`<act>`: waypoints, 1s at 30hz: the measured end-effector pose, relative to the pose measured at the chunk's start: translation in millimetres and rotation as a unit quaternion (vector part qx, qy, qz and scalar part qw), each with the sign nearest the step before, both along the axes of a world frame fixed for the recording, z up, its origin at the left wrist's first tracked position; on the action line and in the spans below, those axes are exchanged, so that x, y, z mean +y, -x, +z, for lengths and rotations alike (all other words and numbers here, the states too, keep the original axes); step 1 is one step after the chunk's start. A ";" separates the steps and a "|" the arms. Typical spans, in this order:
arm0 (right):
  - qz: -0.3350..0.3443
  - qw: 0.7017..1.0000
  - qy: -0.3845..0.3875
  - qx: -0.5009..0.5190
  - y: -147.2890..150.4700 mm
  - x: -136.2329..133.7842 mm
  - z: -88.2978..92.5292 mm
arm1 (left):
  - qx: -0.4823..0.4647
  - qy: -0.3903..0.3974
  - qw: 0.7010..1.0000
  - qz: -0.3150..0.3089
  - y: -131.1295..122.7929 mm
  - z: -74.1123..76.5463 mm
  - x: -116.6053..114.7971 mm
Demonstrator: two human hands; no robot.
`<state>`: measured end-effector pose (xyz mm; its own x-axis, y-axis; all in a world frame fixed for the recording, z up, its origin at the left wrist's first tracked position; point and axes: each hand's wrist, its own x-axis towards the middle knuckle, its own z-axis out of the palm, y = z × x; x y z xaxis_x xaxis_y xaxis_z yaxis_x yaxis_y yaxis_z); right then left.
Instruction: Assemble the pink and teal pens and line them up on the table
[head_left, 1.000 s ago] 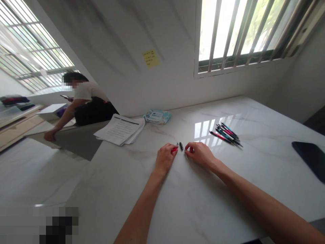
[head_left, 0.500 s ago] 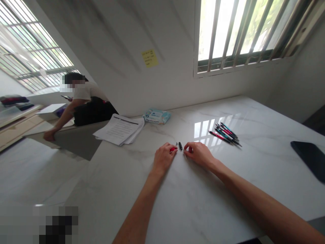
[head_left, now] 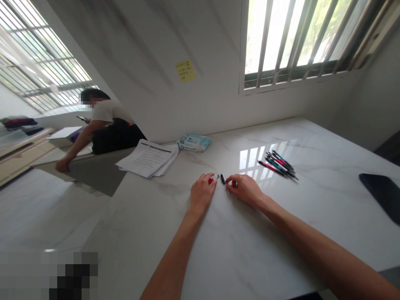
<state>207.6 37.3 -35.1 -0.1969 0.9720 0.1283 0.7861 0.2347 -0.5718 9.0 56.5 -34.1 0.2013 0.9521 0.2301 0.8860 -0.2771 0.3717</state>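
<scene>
- Your red pen piece (head_left: 211, 180) shows just above frame centre, pinched in your left hand (head_left: 201, 193) and mostly hidden.
- The short black pen piece (head_left: 223, 179) sits just right of it, standing near-vertical in the frame.

On the surface (head_left: 237, 250), the papers (head_left: 148, 160) lie left, the pens (head_left: 278, 163) right (a phone (head_left: 381, 196) farther right), both hands between.

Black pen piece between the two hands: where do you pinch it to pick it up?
Pinch the black pen piece across its middle, coming straight down from above. It is short and lies flat on the table, so fingers cannot get under it, but its two long sides are bare. The right hand is nearest; the left hand pinches a red pen part.
</scene>
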 end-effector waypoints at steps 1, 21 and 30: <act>0.001 1.000 0.000 0.000 0.0 -0.1 0.4 | 0.013 0.001 1.000 0.000 0.2 -0.3 -0.2; 0.010 0.997 -0.022 0.076 -5.0 3.0 -1.0 | -0.151 0.012 0.988 -0.042 -1.5 9.1 2.5; 0.103 0.923 -0.049 0.366 18.2 -17.8 13.5 | -0.499 0.114 0.854 -0.092 -21.5 24.2 -13.8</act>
<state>189.4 19.5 -21.6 -0.2009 0.9006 0.3855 0.1298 0.4145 -0.9007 30.5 42.7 -9.9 0.1647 0.9683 0.1876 0.0454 -0.1975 0.9793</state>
